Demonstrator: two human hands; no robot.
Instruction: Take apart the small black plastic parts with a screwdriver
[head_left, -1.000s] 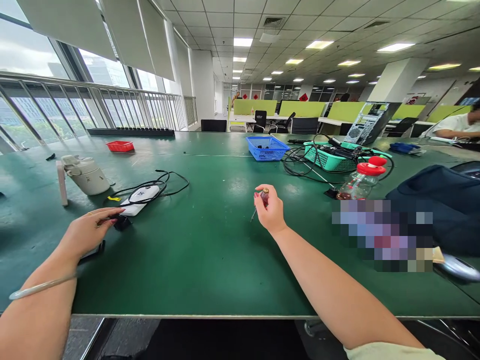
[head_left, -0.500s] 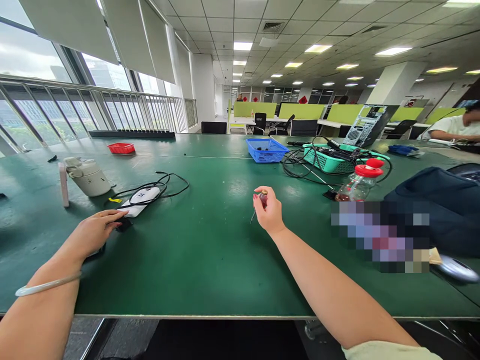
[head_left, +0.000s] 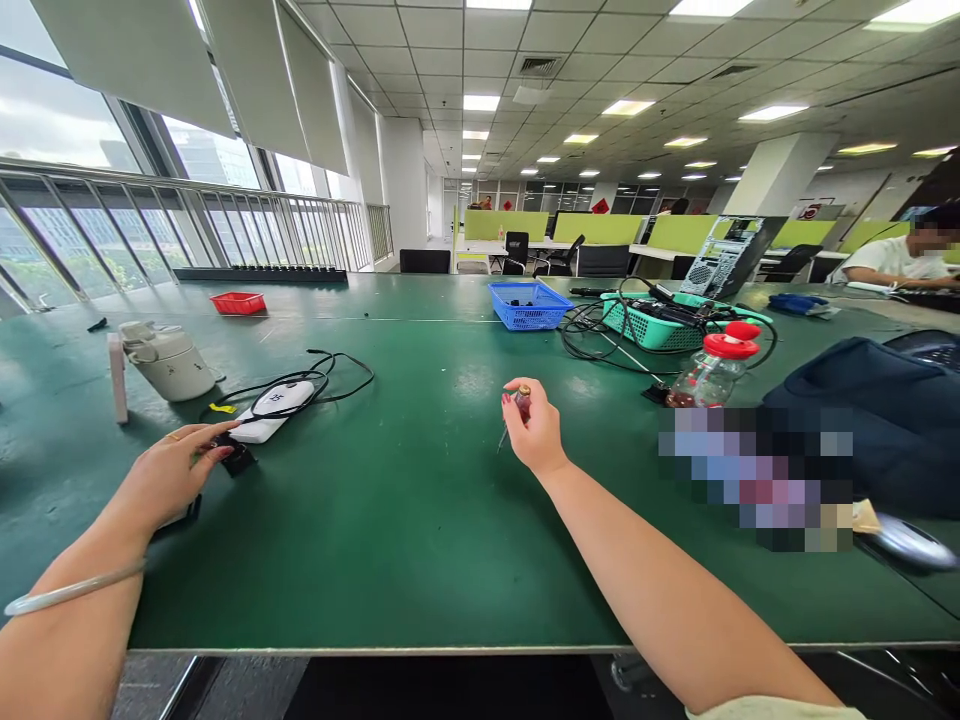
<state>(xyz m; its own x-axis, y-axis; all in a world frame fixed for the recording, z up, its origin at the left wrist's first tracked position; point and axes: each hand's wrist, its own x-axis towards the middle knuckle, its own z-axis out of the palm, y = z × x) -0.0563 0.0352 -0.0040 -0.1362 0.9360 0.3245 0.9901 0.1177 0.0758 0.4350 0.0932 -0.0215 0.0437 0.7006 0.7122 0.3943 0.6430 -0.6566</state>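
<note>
My left hand (head_left: 174,472) is at the left, its thumb and fingers closed around a small black block-like piece (head_left: 238,460) just above or on the table; its exact kind I cannot make out. Beyond those fingertips lies a white power bank (head_left: 274,412) with a black cable (head_left: 346,392) looped over it. Partly covered by the left wrist is a dark flat object (head_left: 187,515). In mid-table my right hand (head_left: 536,432) grips a screwdriver (head_left: 523,398) by its reddish-brown handle, the thin shaft pointing down towards the green tabletop.
On the left stand a white flask (head_left: 171,362) and a red tray (head_left: 238,303). A blue basket (head_left: 529,308), a green basket (head_left: 649,325) full of cables and a red-lidded jar (head_left: 705,375) are farther right. A dark bag (head_left: 870,420) lies at the right; a person (head_left: 896,255) sits beyond.
My left hand has shifted slightly left, and more of the black piece shows past its fingers. My right hand still holds the screwdriver in nearly the same spot. The view has tilted a little.
</note>
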